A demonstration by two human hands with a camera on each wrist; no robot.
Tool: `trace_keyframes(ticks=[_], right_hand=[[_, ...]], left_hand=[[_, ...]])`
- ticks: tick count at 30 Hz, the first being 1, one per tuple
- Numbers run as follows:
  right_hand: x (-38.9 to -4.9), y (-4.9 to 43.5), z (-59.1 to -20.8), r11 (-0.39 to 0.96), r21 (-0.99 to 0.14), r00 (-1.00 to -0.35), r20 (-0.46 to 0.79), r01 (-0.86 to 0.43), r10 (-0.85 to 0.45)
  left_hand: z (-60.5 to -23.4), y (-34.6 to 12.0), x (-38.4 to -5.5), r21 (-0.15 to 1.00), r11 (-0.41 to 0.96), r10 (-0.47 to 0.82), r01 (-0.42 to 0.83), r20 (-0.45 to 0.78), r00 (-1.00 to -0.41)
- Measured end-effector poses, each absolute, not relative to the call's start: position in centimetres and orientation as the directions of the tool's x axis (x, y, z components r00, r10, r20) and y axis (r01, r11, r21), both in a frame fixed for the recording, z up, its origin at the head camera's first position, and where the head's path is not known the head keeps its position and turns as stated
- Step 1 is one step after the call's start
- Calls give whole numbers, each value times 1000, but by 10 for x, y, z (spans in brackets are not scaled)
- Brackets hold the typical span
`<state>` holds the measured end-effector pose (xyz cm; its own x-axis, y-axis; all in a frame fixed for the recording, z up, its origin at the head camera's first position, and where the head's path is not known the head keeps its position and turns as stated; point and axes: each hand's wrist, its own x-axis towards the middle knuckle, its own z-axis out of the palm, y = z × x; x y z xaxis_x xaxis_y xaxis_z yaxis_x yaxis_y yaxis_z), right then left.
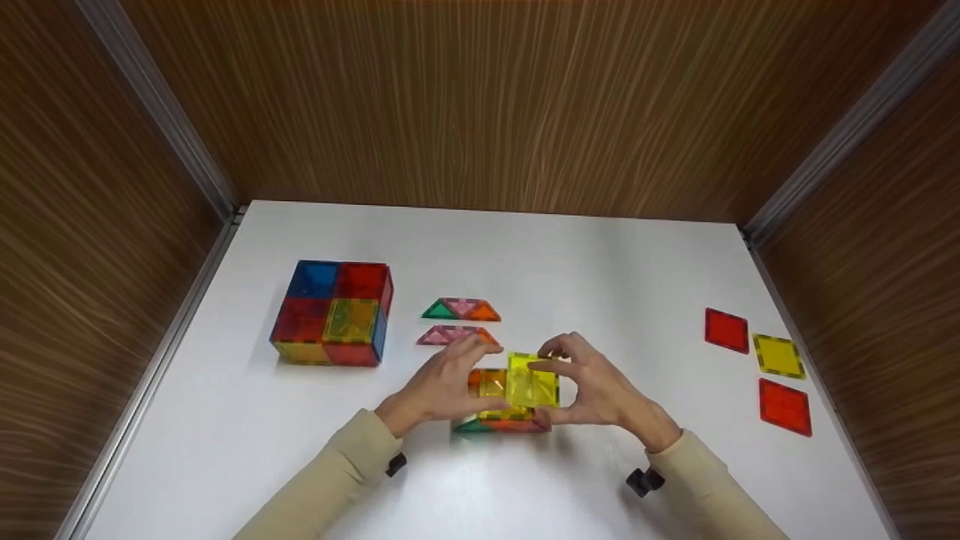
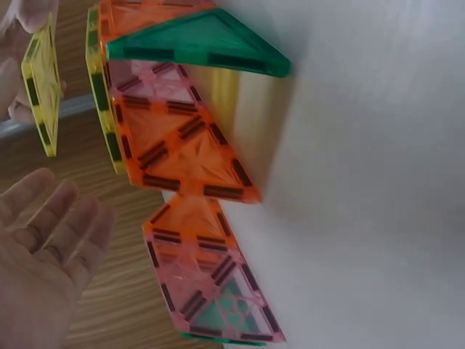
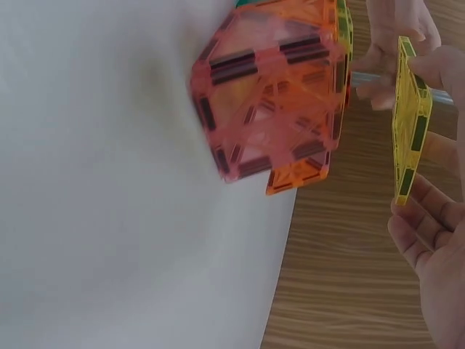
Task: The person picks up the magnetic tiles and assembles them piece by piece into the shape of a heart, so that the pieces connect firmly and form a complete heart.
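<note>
My right hand (image 1: pixel 604 386) pinches a translucent yellow square magnetic tile (image 3: pixel 409 123) by its edges, raised above a small tile structure (image 2: pixel 174 138). That structure is built from orange, pink and green triangle tiles, with yellow on top. Beside it, my left hand (image 1: pixel 446 382) has its fingers loosely extended. In the left wrist view the left fingers (image 2: pixel 62 218) are apart from both the structure and the raised tile. In the head view, the hands and raised tile hide part of the structure.
At the left stands a larger block (image 1: pixel 330 319) of blue, red and yellow tiles. Two flat strips of triangle tiles, the farther one (image 1: pixel 461 308) and the nearer one (image 1: pixel 450 334), lie mid-table. Red tiles (image 1: pixel 726 330) and a yellow tile (image 1: pixel 778 355) lie near the right edge. Wood panels (image 1: pixel 480 105) enclose the table.
</note>
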<state>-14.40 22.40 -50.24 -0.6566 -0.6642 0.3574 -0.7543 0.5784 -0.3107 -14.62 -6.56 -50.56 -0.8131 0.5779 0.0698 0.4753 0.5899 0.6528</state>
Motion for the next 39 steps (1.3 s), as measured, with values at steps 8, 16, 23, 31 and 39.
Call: trace_keyframes(ticks=[8, 16, 23, 31, 39], right_hand=[[-143, 217, -505, 528, -274, -595, 406, -804, -694], [-138, 228, -508, 547, -394, -674, 405, -739, -618], [-134, 230, -509, 550, -465, -716, 360, -693, -598], [-134, 223, -504, 551, -441, -703, 366, -708, -610], [-135, 219, -510, 545, -437, -693, 345, -716, -633]], left_hand=[[-508, -50, -146, 599, 568, 634, 565, 119, -764], [-514, -55, -145, 631, 513, 596, 582, 227, -770], [-515, -60, -143, 638, 504, 603, 583, 223, -766], [-499, -52, -139, 587, 559, 664, 585, 105, -741], [-496, -61, -139, 564, 603, 655, 564, 54, -754]])
